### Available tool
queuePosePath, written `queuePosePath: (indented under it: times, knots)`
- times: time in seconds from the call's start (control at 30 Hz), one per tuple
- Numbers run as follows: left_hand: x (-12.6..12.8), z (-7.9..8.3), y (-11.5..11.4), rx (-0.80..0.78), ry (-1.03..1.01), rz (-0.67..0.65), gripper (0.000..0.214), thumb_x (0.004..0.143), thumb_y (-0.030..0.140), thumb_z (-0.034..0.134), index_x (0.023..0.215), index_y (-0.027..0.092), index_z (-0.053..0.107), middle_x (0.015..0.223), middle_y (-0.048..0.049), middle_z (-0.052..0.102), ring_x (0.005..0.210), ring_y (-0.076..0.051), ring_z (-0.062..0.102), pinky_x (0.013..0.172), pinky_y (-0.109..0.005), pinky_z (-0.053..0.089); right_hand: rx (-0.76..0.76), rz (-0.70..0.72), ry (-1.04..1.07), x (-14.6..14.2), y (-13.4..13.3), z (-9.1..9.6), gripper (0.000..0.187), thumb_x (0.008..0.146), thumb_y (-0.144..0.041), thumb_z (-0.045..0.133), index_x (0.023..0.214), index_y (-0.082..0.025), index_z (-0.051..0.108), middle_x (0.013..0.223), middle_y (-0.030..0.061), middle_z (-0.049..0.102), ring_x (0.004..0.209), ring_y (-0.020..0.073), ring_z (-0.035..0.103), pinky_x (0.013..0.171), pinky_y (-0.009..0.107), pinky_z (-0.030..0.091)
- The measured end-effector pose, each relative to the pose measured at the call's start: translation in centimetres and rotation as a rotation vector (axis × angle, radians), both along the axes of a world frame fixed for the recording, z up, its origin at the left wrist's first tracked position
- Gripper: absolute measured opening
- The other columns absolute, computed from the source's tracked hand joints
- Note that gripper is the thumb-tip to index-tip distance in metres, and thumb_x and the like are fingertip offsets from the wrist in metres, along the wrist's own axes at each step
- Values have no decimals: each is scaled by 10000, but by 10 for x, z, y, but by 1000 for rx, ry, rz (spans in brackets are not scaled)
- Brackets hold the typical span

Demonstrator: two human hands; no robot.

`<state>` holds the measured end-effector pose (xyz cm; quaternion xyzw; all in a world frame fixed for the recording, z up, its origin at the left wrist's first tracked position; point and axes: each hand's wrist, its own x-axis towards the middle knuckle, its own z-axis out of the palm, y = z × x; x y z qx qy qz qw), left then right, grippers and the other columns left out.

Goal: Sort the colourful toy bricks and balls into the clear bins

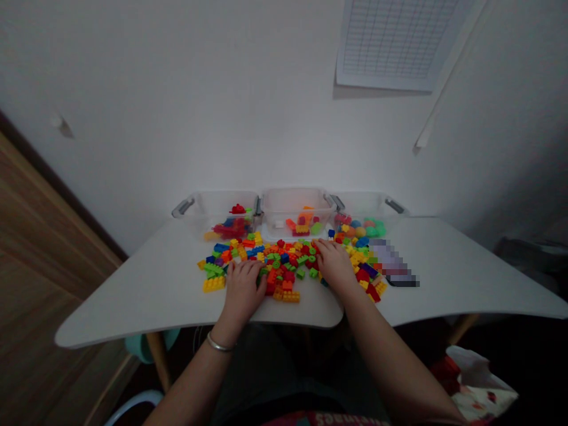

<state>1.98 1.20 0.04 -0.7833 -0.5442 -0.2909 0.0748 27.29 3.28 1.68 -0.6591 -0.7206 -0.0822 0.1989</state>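
Observation:
A heap of plastic building bricks [279,266] in red, yellow, green and blue covers the middle of the white table [133,307]. My left hand [242,290] lies palm down at the heap's near left edge, fingertips on the bricks. My right hand [335,263] rests palm down on its right side, fingers spread over red and green bricks. Neither hand visibly holds a brick, though the palms hide what lies beneath them.
Along the back edge stand several clear plastic bins with grey latches: a left bin [222,204], a middle bin [297,204] and a right bin [364,204], all holding bricks or coloured pieces. A pixelated flat object [393,263] lies right of the heap.

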Motion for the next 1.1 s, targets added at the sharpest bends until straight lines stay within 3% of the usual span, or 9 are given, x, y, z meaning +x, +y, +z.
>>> queuePosePath:
  times: [0.3,0.5,0.77,0.93,1.1]
  knots:
    - [0,-1,0,-2,3,2,264,858,281,500,1062,204,649,1120,-93,686,1084,-288,583,1065,-570,288,31,-22,56,0,2,-1,323,870,-169,477,1139,-176,655,1183,86,665,1118,241,560,994,333,389]
    - [1,1,-2,-12,-6,-2,265,854,271,496,1060,205,649,1111,-94,690,1076,-284,588,1078,-577,276,-7,-72,33,-3,5,0,254,849,-175,505,1058,-188,648,1054,94,692,1033,253,588,895,330,436]
    - [1,2,-2,-7,-15,-9,262,853,273,493,1051,217,656,1108,-94,693,1073,-283,591,1070,-578,285,-26,-46,27,-5,9,0,344,866,-150,477,1165,-214,636,1112,97,673,1053,240,590,919,325,413]
    - [0,0,-2,-5,-10,-7,268,859,276,498,1070,210,649,1136,-90,685,1092,-285,581,1076,-573,280,128,-25,214,1,12,15,339,878,-208,482,1177,-195,641,1104,113,629,1034,241,578,942,340,426]
    - [0,-1,-1,-9,-14,-8,271,858,278,500,1074,219,652,1135,-93,684,1089,-287,582,1072,-582,282,391,59,485,12,31,50,266,857,-247,508,1079,-177,636,1120,124,583,1099,236,532,966,360,438]
